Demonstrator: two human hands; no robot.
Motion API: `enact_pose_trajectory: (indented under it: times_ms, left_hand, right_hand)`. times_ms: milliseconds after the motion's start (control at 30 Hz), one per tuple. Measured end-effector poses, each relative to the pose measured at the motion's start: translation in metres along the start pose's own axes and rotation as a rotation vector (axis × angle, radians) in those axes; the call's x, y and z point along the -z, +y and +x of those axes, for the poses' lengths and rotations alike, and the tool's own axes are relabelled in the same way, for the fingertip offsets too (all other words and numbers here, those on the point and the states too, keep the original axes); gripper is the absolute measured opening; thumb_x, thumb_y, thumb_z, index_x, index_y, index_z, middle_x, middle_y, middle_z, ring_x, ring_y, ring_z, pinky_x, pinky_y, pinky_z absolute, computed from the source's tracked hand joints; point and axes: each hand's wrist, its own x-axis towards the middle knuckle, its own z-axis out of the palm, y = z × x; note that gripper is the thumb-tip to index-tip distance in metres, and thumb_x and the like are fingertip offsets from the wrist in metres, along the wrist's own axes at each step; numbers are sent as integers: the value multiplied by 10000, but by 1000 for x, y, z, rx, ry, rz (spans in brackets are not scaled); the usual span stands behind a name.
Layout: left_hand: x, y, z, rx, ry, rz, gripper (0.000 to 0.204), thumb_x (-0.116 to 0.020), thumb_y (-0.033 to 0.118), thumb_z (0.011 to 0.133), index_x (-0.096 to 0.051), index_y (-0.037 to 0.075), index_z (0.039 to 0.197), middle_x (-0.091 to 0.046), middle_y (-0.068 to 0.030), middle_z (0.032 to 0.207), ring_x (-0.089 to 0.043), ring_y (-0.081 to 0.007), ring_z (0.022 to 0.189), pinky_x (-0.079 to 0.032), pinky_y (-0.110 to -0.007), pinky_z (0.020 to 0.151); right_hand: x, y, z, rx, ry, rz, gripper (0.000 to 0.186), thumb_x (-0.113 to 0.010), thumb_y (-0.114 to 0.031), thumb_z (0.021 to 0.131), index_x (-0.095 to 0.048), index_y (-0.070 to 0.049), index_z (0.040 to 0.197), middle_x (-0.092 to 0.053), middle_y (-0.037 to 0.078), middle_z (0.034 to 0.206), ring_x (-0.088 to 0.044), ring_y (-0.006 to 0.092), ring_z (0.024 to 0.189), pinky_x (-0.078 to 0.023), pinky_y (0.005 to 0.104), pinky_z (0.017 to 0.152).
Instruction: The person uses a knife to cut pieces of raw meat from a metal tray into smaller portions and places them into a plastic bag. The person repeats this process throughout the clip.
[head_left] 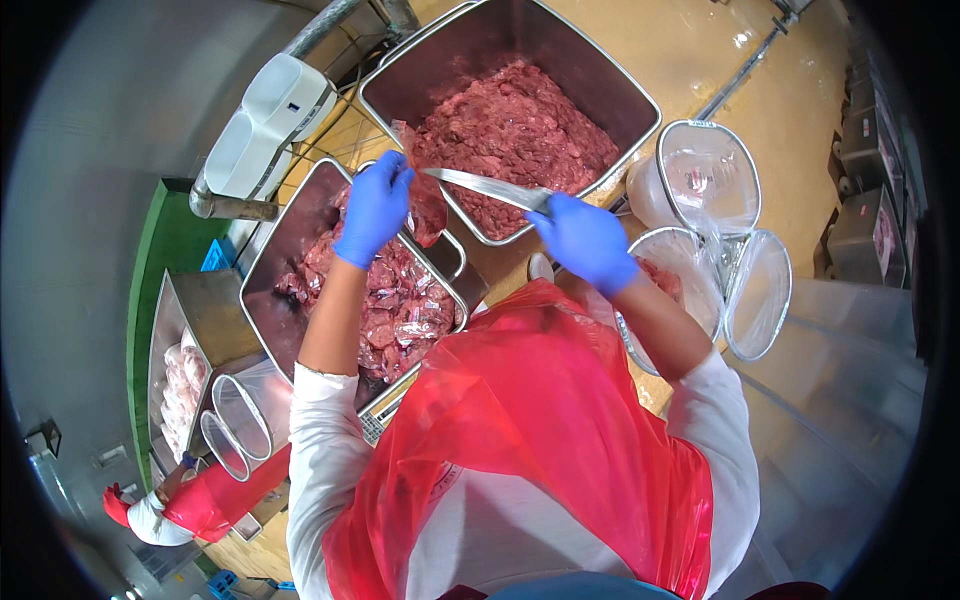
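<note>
Your left hand (376, 210), gloved in blue, has its fingers drawn together on a limp, glossy strip of red meat (428, 205), which hangs at the left edge of the big steel tub (435, 62). Your right hand (585, 240), in a matching glove, is closed around the handle of a knife (488, 187); its blade crosses above that tub's near corner, the tip just beside the strip. A heap of red meat (530, 130) fills the tub's middle. Under your left forearm, the second tub (264, 300) holds more meat pieces (405, 315), mostly toward its right edge. Clear containers (646, 195) stand to your right, one with meat inside.
</note>
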Motion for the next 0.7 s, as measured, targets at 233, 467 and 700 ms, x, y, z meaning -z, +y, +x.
enact_pose_trajectory:
  times_ms: [233, 467, 700]
  left_hand:
    - [-50, 13, -24, -99, 101, -24, 111, -609, 86, 937, -581, -17, 965, -614, -178, 790, -624, -329, 692, -499, -388, 665]
    - [-117, 4, -13, 300, 48, -492, 136, -616, 117, 968, -583, -14, 949, -544, -6, 760, -472, -86, 696, -437, -266, 644]
    - [-132, 42, 14, 371, 35, -748, 112, -615, 131, 986, -584, 24, 994, -579, 4, 822, -548, -59, 730, -507, -248, 666]
  right_hand:
    - [-49, -27, 130, 121, 1, -38, 487, -515, -516, 946, -667, -65, 1050, -708, 185, 981, -693, 378, 901, -550, 496, 792]
    - [-11, 121, 156, 74, -121, -228, 485, -480, -523, 964, -704, -104, 1064, -717, 176, 988, -687, 364, 939, -536, 485, 822]
    - [5, 229, 92, -476, -133, 552, 555, -630, -512, 923, -729, 8, 1094, -735, 145, 1003, -703, 246, 888, -548, 374, 828]
